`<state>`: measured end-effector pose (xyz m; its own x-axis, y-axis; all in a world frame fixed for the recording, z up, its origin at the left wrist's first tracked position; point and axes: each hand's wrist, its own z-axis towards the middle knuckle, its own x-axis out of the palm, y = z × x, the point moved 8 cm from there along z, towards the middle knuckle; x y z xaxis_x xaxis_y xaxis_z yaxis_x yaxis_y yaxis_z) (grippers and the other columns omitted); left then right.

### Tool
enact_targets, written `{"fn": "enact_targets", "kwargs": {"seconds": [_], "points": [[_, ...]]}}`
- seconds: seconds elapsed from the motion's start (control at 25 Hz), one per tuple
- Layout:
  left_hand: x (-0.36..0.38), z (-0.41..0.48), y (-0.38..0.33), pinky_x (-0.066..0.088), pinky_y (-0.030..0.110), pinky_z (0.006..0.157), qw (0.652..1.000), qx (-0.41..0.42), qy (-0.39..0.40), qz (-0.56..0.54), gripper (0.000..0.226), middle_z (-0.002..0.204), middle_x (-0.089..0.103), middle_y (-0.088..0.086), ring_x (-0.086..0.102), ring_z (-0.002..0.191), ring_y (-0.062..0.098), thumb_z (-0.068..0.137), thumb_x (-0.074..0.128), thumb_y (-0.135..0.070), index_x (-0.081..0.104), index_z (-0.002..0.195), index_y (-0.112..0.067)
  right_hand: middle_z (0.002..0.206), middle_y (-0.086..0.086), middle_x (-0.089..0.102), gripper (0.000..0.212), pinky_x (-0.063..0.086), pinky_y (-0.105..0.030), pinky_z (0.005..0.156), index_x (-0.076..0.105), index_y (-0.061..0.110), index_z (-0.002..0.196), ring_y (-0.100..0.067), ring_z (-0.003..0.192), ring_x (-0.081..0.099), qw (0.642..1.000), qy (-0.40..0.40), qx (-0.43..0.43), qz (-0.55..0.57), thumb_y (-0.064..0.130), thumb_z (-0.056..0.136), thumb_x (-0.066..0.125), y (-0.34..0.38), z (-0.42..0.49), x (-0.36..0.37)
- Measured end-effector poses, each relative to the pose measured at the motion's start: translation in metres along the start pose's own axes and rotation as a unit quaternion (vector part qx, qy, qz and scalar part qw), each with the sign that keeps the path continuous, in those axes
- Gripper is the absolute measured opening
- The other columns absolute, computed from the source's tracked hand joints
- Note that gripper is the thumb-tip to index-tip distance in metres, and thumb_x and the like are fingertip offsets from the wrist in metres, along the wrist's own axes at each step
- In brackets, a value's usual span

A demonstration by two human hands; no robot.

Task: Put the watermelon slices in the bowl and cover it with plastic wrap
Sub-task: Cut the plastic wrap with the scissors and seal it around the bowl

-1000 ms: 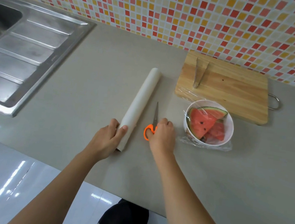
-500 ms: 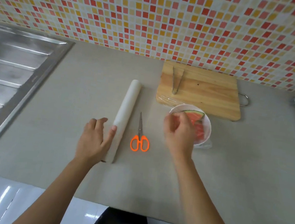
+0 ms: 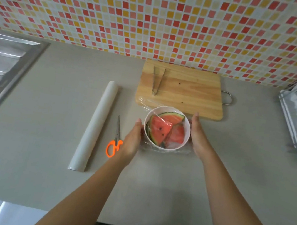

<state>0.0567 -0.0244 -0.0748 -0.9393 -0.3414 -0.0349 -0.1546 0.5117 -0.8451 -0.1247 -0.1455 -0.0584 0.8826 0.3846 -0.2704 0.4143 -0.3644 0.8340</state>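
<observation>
A grey kitchen countertop [image 3: 52, 100] meets a mosaic-tiled wall [image 3: 155, 19]. Far: a pale wooden cutting board [image 3: 193, 91]. Left: a long white plastic-wrap roll [image 3: 95, 124]. Just near the board stands the round white bowl [image 3: 186, 128], with red watermelon slices [image 3: 160, 130] inside under clear film [image 3: 143, 103]. The left hand [image 3: 133, 140] and right hand [image 3: 198, 137] flank it, fingers straight, grasping nothing.

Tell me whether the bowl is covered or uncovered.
Covered: clear plastic wrap stretches over the bowl and watermelon slices, loose edges lying around its base.

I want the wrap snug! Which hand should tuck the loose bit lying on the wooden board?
Probably the left hand: its fingers lie beside the bowl on the side where the loose wrap drapes onto the cutting board. The right hand flanks the other side.
</observation>
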Motion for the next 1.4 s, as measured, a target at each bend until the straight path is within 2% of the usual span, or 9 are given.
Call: {"fn": "enact_targets", "kwargs": {"seconds": [0.12, 0.24, 0.4, 0.56, 0.64, 0.84, 1.0, 1.2, 1.4], "points": [[0.013, 0.01, -0.02, 0.041, 0.049, 0.104, 0.996, 0.037, 0.078, -0.016, 0.072, 0.108, 0.072, 0.011, 0.064, 0.105, 0.027, 0.1, 0.01, -0.054, 0.069, 0.111, -0.015, 0.139, -0.01, 0.05, 0.124, 0.038, -0.048, 0.106, 0.04, 0.019, 0.137, -0.025, 0.129, 0.045, 0.997, 0.0, 0.064, 0.038, 0.099, 0.045, 0.015, -0.035, -0.017, -0.011], [0.025, 0.023, -0.039, 0.043, 0.047, 0.104, 0.994, 0.022, 0.094, 0.051, 0.074, 0.114, 0.069, 0.014, 0.062, 0.112, 0.03, 0.099, 0.008, -0.056, 0.064, 0.116, -0.01, 0.09, -0.004, 0.074, 0.104, 0.055, -0.032, 0.071, 0.059, 0.016, 0.112, -0.02, 0.087, 0.07, 0.99, 0.008, 0.112, 0.08, 0.092, 0.053, 0.021, -0.064, -0.048, -0.017], [0.023, 0.032, -0.053, 0.049, 0.047, 0.097, 0.972, 0.023, 0.071, 0.223, 0.082, 0.105, 0.07, 0.018, 0.063, 0.103, 0.035, 0.096, 0.007, -0.062, 0.072, 0.101, -0.012, 0.081, -0.013, 0.064, 0.091, 0.043, -0.034, 0.071, 0.055, 0.0, 0.099, -0.026, 0.084, 0.062, 0.99, -0.1, 0.009, -0.094, 0.077, 0.078, 0.011, -0.033, -0.025, -0.053], [0.014, 0.028, -0.043, 0.047, 0.034, 0.072, 0.976, 0.016, 0.063, 0.209, 0.074, 0.068, 0.062, 0.004, 0.056, 0.068, 0.025, 0.096, 0.019, -0.062, 0.07, 0.079, -0.012, 0.096, 0.0, 0.072, 0.087, 0.05, -0.036, 0.082, 0.063, 0.011, 0.109, -0.014, 0.089, 0.066, 0.997, 0.07, 0.0, -0.046, 0.077, 0.079, 0.014, -0.003, 0.009, -0.018], [0.005, 0.027, -0.041, 0.039, 0.03, 0.066, 0.975, 0.016, 0.034, 0.22, 0.067, 0.06, 0.052, -0.002, 0.046, 0.061, 0.018, 0.096, 0.027, -0.061, 0.067, 0.07, -0.013, 0.094, 0.007, 0.072, 0.066, 0.052, -0.027, 0.074, 0.069, 0.022, 0.102, -0.012, 0.087, 0.066, 0.997, 0.063, -0.008, -0.045, 0.07, 0.085, 0.026, -0.006, 0.019, -0.013], [-0.017, 0.016, -0.047, 0.031, 0.027, 0.056, 0.964, 0.098, 0.011, 0.248, 0.044, 0.063, 0.047, 0.0, 0.04, 0.058, 0.012, 0.092, 0.059, -0.04, 0.062, 0.072, -0.002, 0.06, 0.009, 0.067, 0.034, 0.046, -0.019, 0.05, 0.066, 0.023, 0.069, -0.003, 0.052, 0.06, 0.999, 0.024, -0.028, 0.034, 0.04, 0.093, 0.049, -0.012, 0.025, -0.022], [-0.017, 0.007, -0.048, 0.04, 0.034, 0.071, 0.953, 0.136, 0.015, 0.271, 0.04, 0.076, 0.054, 0.011, 0.049, 0.072, 0.022, 0.095, 0.056, -0.033, 0.059, 0.075, 0.001, 0.068, 0.003, 0.07, 0.036, 0.048, -0.025, 0.057, 0.07, 0.025, 0.068, -0.014, 0.06, 0.063, 0.997, 0.046, -0.016, 0.055, 0.044, 0.091, 0.049, -0.013, 0.021, -0.02], [-0.016, 0.011, -0.056, 0.041, 0.026, 0.081, 0.957, 0.098, -0.017, 0.272, 0.051, 0.092, 0.07, -0.009, 0.06, 0.093, 0.01, 0.092, 0.037, -0.062, 0.074, 0.091, -0.027, 0.078, -0.001, 0.074, 0.063, 0.051, -0.029, 0.065, 0.075, 0.025, 0.083, -0.017, 0.07, 0.069, 0.992, 0.121, 0.032, -0.019, 0.072, 0.08, 0.032, -0.003, 0.02, -0.01], [-0.005, 0.009, -0.063, 0.038, 0.021, 0.058, 0.919, 0.149, -0.053, 0.362, 0.035, 0.073, 0.068, 0.0, 0.056, 0.069, 0.013, 0.095, 0.051, -0.04, 0.062, 0.073, -0.014, 0.065, 0.004, 0.068, 0.044, 0.045, -0.026, 0.058, 0.071, 0.021, 0.069, -0.012, 0.059, 0.063, 0.997, 0.071, 0.01, -0.031, 0.049, 0.09, 0.044, 0.007, 0.018, -0.013]]}}
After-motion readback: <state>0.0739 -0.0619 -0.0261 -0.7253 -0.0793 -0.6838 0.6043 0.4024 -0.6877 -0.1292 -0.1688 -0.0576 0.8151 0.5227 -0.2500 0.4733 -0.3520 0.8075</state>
